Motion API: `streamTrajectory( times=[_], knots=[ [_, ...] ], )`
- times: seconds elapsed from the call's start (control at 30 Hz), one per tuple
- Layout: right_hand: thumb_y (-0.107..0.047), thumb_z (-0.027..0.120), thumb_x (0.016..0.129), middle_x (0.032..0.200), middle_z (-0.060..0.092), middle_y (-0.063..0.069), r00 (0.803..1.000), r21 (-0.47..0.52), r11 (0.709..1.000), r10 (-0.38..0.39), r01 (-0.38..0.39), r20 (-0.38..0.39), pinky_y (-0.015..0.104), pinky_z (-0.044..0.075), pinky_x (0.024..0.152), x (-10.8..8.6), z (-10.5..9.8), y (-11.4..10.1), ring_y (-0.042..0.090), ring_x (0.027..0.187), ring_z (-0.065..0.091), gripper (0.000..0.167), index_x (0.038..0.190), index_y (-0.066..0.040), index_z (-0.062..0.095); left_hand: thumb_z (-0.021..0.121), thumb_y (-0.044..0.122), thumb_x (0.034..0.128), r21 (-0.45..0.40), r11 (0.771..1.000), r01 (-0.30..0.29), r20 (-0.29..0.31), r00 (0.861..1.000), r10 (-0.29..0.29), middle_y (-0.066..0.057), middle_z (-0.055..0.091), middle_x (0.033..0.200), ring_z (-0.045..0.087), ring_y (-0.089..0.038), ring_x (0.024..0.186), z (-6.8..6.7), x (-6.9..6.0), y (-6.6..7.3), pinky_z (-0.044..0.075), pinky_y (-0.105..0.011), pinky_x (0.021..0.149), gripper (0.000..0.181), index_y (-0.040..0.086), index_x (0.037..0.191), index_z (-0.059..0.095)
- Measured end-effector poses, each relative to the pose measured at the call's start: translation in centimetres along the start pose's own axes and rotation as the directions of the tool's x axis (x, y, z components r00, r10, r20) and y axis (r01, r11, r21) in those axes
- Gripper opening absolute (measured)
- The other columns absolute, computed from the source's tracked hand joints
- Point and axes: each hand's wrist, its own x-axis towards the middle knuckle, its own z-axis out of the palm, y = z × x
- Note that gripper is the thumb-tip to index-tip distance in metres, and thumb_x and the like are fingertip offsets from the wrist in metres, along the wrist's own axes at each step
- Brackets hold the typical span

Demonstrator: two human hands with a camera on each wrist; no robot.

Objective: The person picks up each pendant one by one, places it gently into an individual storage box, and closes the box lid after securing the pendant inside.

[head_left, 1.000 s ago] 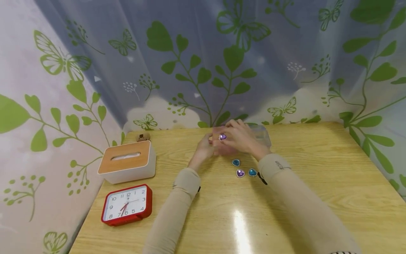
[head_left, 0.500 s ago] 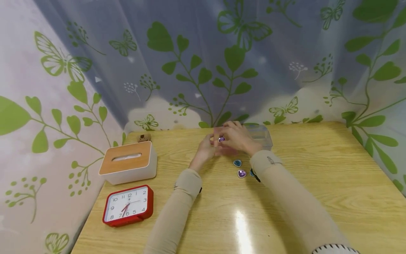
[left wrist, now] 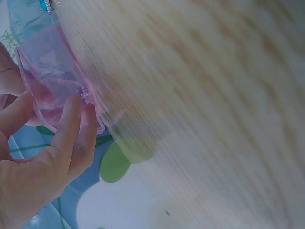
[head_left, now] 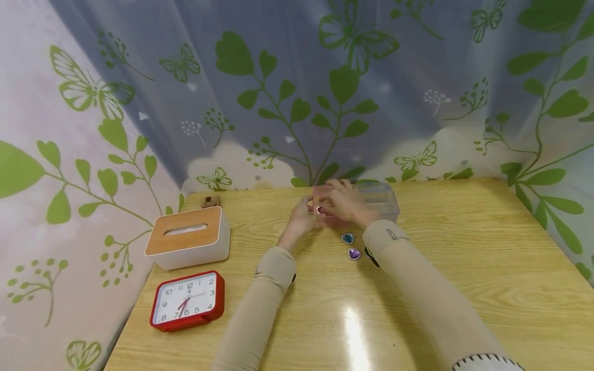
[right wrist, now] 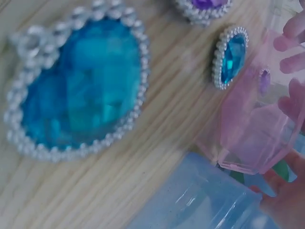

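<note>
A see-through pink box [head_left: 332, 222] stands near the table's back edge. My left hand [head_left: 300, 216] steadies its left end, fingers [left wrist: 71, 129] lying along the outer wall. My right hand [head_left: 344, 202] reaches down into the box, its fingertips at a purple heart-shaped gem [head_left: 318, 210] with a silver beaded rim. Through the pink wall the gem [right wrist: 264, 80] shows low inside; the grip on it is partly hidden. A second purple heart gem [head_left: 354, 254] and a blue one [head_left: 347, 238] lie before the box. Another blue heart gem [right wrist: 86, 86] sits under my right wrist.
Against the pink box's right side is a see-through bluish box [head_left: 384, 202]. A tissue box [head_left: 190, 252] with a wooden lid and a red clock [head_left: 187, 301] occupy the left side, with a small brown object [head_left: 211, 201] behind them. A patterned curtain [head_left: 278, 129] hangs along the back.
The right hand has lowered the purple gem down and to the left inside the pink box. Its forearm has come left, covering the right-hand blue gem. The left hand stays at the box.
</note>
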Motion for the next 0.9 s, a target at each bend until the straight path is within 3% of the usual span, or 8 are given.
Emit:
streamTrajectory(
  times=[0.17,0.3,0.37,0.5,0.57,0.63,0.77,0.9],
  knots=[
    [-0.030,0.074,0.100,0.162,0.047,0.015,0.999,0.023,1.000,-0.014,0.015,-0.043,0.068,0.037,0.120,-0.7,-0.8,0.0,0.045,0.147,0.039,0.038,0.136,-0.022,0.071,0.072,0.006,0.0973,0.024,1.000,-0.004,-0.016,1.000,0.004,-0.027,0.063,0.139,0.064,-0.041,0.127,-0.1,0.0,0.0,0.058,-0.046,0.105,0.069,0.003,0.159,0.040],
    [-0.026,0.073,0.100,0.158,0.047,0.017,0.996,0.146,0.989,-0.016,0.028,-0.085,0.065,0.038,0.122,-1.8,-2.3,-0.5,0.043,0.145,0.041,0.042,0.140,-0.014,0.066,0.071,0.006,0.0979,0.044,0.999,0.010,-0.017,1.000,-0.009,-0.026,0.063,0.141,0.065,-0.040,0.125,-0.1,0.1,-0.2,0.060,-0.043,0.101,0.069,0.004,0.159,0.039],
    [-0.024,0.071,0.102,0.156,0.047,0.019,0.994,0.272,0.962,-0.005,0.033,-0.105,0.064,0.038,0.121,-2.6,-3.2,-0.6,0.043,0.144,0.042,0.043,0.143,-0.010,0.063,0.070,0.005,0.0983,0.050,0.999,0.015,-0.019,1.000,-0.014,-0.026,0.063,0.141,0.065,-0.040,0.124,-0.1,0.1,-0.3,0.061,-0.042,0.099,0.068,0.004,0.159,0.039],
    [-0.019,0.067,0.105,0.151,0.050,0.021,0.991,0.520,0.853,0.015,0.056,-0.131,0.062,0.045,0.115,-4.4,-4.4,-0.4,0.043,0.139,0.048,0.048,0.149,-0.006,0.055,0.072,0.007,0.0974,0.051,0.999,0.015,-0.021,1.000,-0.014,-0.027,0.063,0.140,0.065,-0.041,0.124,0.0,0.2,-0.4,0.060,-0.044,0.101,0.070,0.003,0.159,0.040],
    [-0.016,0.066,0.105,0.149,0.052,0.022,0.991,0.590,0.805,0.014,0.068,-0.134,0.060,0.049,0.111,-5.2,-4.8,-0.2,0.044,0.135,0.053,0.050,0.151,-0.004,0.051,0.073,0.005,0.0968,0.049,0.999,0.014,-0.019,1.000,-0.013,-0.027,0.062,0.140,0.064,-0.041,0.125,0.1,0.2,-0.4,0.059,-0.045,0.103,0.071,0.003,0.159,0.039],
    [-0.013,0.066,0.104,0.144,0.057,0.024,0.990,0.626,0.775,-0.002,0.090,-0.140,0.055,0.053,0.106,-6.0,-4.9,0.1,0.043,0.128,0.059,0.050,0.150,-0.003,0.051,0.073,0.005,0.0968,0.038,0.999,0.016,-0.018,1.000,-0.015,-0.027,0.062,0.140,0.064,-0.042,0.125,0.2,0.2,-0.4,0.059,-0.046,0.103,0.071,0.003,0.159,0.039],
    [-0.011,0.071,0.101,0.127,0.069,0.023,0.992,0.645,0.756,-0.047,0.113,-0.119,0.039,0.057,0.094,-7.6,-4.7,0.7,0.032,0.108,0.066,0.043,0.142,-0.004,0.060,0.072,0.006,0.0975,0.042,0.999,0.013,-0.022,1.000,-0.012,-0.027,0.062,0.141,0.063,-0.041,0.126,0.3,0.4,-0.5,0.058,-0.046,0.105,0.070,0.002,0.159,0.039],
    [-0.013,0.073,0.099,0.117,0.072,0.018,0.993,0.631,0.767,-0.111,0.114,-0.045,0.029,0.058,0.084,-9.2,-3.7,1.4,0.021,0.097,0.066,0.040,0.138,-0.007,0.065,0.073,0.007,0.0973,0.053,0.999,0.006,-0.025,1.000,-0.005,-0.027,0.062,0.141,0.063,-0.041,0.128,0.4,0.5,-0.5,0.058,-0.046,0.106,0.071,0.002,0.159,0.039]
  ],
)
